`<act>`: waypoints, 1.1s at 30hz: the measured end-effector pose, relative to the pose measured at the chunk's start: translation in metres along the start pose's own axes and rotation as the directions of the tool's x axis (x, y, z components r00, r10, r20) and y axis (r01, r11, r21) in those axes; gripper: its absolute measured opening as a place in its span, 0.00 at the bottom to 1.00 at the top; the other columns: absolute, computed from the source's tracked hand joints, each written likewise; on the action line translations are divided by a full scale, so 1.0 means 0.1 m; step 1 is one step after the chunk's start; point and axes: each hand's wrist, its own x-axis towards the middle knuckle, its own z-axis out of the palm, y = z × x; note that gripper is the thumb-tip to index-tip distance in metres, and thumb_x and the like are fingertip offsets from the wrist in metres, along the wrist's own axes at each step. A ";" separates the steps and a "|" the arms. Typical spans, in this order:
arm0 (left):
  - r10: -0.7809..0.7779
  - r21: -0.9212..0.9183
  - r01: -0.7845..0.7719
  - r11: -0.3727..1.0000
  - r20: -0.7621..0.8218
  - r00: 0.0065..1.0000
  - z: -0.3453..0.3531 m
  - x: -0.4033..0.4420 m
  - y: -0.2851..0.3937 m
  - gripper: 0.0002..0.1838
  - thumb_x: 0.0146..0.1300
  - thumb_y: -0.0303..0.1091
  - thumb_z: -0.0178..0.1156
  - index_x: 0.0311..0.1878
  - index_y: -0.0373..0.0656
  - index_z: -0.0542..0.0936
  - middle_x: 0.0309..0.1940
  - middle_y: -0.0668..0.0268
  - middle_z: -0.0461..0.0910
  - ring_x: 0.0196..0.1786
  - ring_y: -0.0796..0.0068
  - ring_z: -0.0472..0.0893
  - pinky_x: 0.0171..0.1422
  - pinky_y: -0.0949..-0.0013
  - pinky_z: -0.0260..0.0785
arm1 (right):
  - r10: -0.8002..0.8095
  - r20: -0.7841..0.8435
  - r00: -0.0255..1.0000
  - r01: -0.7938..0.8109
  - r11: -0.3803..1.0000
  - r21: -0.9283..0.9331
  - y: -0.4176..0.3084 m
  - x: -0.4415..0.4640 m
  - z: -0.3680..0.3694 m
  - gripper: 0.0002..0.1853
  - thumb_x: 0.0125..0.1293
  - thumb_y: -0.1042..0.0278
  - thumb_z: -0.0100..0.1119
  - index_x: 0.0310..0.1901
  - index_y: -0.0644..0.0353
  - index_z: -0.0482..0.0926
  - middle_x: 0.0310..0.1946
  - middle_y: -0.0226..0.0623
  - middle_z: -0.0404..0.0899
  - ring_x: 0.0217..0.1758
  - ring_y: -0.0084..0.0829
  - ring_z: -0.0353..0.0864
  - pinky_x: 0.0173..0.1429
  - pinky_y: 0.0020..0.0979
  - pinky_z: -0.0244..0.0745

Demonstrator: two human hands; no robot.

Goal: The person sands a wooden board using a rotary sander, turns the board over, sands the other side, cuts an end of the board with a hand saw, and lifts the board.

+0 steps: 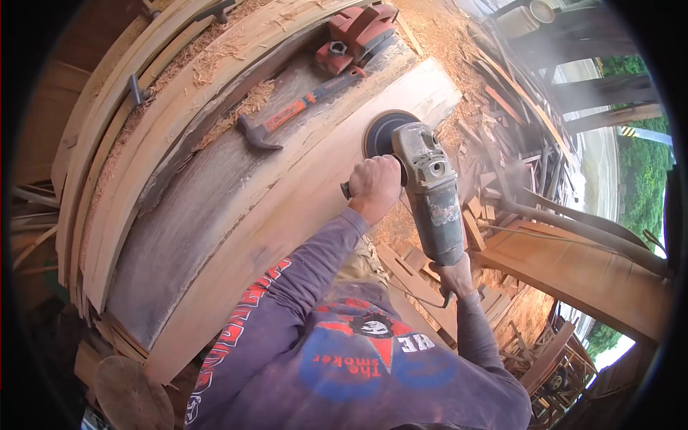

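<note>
A grey, dusty angle grinder (pixel 438 208) with a round sanding disc (pixel 381 132) is held in both hands. My left hand (pixel 376 186) is closed around its black side handle, near the disc. My right hand (pixel 455 276) wraps the rear end of the body, where a cord hangs down; its fingers are partly hidden. The disc lies over the pale wooden plank (pixel 301 208), near its far end; whether it touches cannot be made out. Beyond the plank, an orange-handled claw hammer (pixel 287 115) rests on a grey, weathered board (pixel 208 193).
A red electric planer (pixel 355 37) stands at the far end of the boards. Curved planks (pixel 107 158) with wood shavings are stacked on the left. Scrap wood (pixel 530 136) and sawdust cover the ground to the right, near a broad brown beam (pixel 573 269).
</note>
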 end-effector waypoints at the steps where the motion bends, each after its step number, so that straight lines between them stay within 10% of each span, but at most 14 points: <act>1: 0.003 -0.020 -0.003 1.000 -0.009 1.000 -0.15 -0.26 -0.15 0.08 0.61 0.29 0.61 0.40 0.39 0.86 0.35 0.53 0.89 0.40 0.56 0.90 0.44 0.58 0.83 | 0.068 0.003 0.998 -0.068 0.998 0.018 -0.13 -0.20 0.17 0.17 0.51 0.68 0.72 0.41 0.69 0.84 0.32 0.38 0.87 0.34 0.28 0.84 0.41 0.33 0.78; 8: 0.014 0.020 -0.012 1.000 -0.107 0.994 -0.30 -1.96 -1.42 0.07 0.60 0.34 0.65 0.37 0.43 0.86 0.34 0.61 0.89 0.37 0.64 0.90 0.40 0.63 0.82 | 0.146 -0.001 0.989 -0.140 0.951 -0.276 -0.08 -1.33 1.51 0.20 0.51 0.56 0.75 0.37 0.65 0.87 0.28 0.39 0.86 0.30 0.31 0.84 0.39 0.36 0.77; 11: -0.081 -0.017 0.079 0.997 -0.138 0.987 -0.38 -2.68 -1.96 0.07 0.60 0.34 0.65 0.37 0.42 0.85 0.35 0.57 0.89 0.39 0.63 0.90 0.40 0.62 0.82 | -0.042 0.059 0.997 0.048 0.992 -0.116 -0.19 -1.79 2.06 0.19 0.51 0.63 0.76 0.40 0.68 0.86 0.32 0.38 0.88 0.34 0.29 0.84 0.42 0.35 0.78; 14: -0.141 -0.082 0.130 0.988 -0.140 0.980 -0.60 -3.35 -2.40 0.07 0.60 0.34 0.65 0.37 0.41 0.85 0.35 0.54 0.88 0.39 0.62 0.90 0.41 0.60 0.82 | 0.096 0.121 0.988 -0.081 0.989 -0.125 -0.61 -2.23 2.46 0.18 0.50 0.66 0.76 0.41 0.69 0.86 0.37 0.38 0.89 0.38 0.28 0.86 0.44 0.35 0.79; 17: -0.242 -0.115 0.226 0.967 -0.153 0.958 -0.59 -3.74 -2.76 0.06 0.59 0.31 0.64 0.37 0.41 0.85 0.35 0.54 0.89 0.40 0.59 0.90 0.43 0.59 0.82 | -0.160 0.193 0.968 0.195 0.965 -0.174 -0.59 -2.37 2.72 0.24 0.50 0.64 0.76 0.48 0.70 0.85 0.43 0.46 0.89 0.47 0.36 0.89 0.51 0.37 0.81; 33: -0.528 -0.158 0.514 0.843 -0.066 0.846 -0.61 -5.03 -3.30 0.10 0.65 0.31 0.59 0.44 0.37 0.83 0.41 0.50 0.88 0.46 0.54 0.89 0.51 0.55 0.82 | -0.252 0.403 0.880 0.370 0.895 -0.247 -0.86 -2.91 3.28 0.24 0.61 0.61 0.73 0.55 0.65 0.83 0.53 0.46 0.87 0.61 0.36 0.86 0.60 0.36 0.80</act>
